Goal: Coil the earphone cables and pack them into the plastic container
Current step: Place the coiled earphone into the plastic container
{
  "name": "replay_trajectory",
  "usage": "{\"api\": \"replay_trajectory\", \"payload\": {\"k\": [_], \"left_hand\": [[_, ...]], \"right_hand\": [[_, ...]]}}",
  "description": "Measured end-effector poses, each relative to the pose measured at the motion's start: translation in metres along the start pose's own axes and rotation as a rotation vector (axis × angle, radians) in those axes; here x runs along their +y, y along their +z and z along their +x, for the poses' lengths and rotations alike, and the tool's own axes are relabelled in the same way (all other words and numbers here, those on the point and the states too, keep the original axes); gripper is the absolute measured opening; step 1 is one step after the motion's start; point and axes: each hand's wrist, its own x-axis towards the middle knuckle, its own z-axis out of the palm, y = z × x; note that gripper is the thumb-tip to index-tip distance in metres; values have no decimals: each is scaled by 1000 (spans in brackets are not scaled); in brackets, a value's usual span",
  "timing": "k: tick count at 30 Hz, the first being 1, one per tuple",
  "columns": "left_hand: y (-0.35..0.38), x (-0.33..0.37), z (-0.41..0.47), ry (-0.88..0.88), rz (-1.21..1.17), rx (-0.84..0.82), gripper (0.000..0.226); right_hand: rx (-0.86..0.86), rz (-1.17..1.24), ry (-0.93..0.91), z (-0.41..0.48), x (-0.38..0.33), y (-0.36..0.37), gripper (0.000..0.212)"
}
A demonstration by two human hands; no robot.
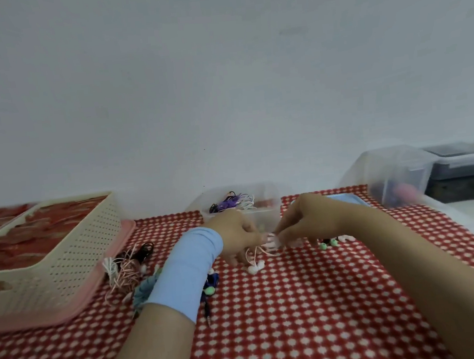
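Observation:
My left hand (237, 235) and my right hand (304, 222) meet over the red checked tablecloth, both pinching a white earphone cable (274, 241) wound into small loops between the fingertips. Its white earbuds (256, 267) hang down and touch the cloth. Just behind my hands stands the clear plastic container (265, 214), holding several coiled cables in purple, black and white (232, 203). A tangle of loose earphones, pink, white and black (128, 268), lies to the left of my left forearm. Blue and green earphones (210, 287) peek out beside the blue wrist sleeve.
A cream perforated basket (62, 256) sits on a pink tray (106, 280) at the left. Green-tipped earbuds (329, 244) lie under my right hand. A blue lid (346, 198) lies behind my right wrist. Larger clear storage boxes (396, 177) stand at the right rear.

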Motion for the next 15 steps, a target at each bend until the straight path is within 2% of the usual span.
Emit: {"api": "replay_trajectory", "payload": {"k": [3, 6, 10, 13, 15], "left_hand": [[-10, -3, -3, 7, 191, 106, 22], [-18, 0, -7, 68, 202, 153, 20], [-12, 3, -11, 126, 239, -17, 19], [-4, 5, -10, 89, 373, -142, 32], [2, 6, -8, 65, 435, -148, 36]], "right_hand": [[105, -57, 49, 3, 8, -4, 13], [221, -162, 44, 5, 13, -7, 12], [179, -268, 82, 6, 15, -5, 20], [192, -244, 114, 0, 19, -18, 20], [185, -223, 134, -5, 24, -30, 22]]}}
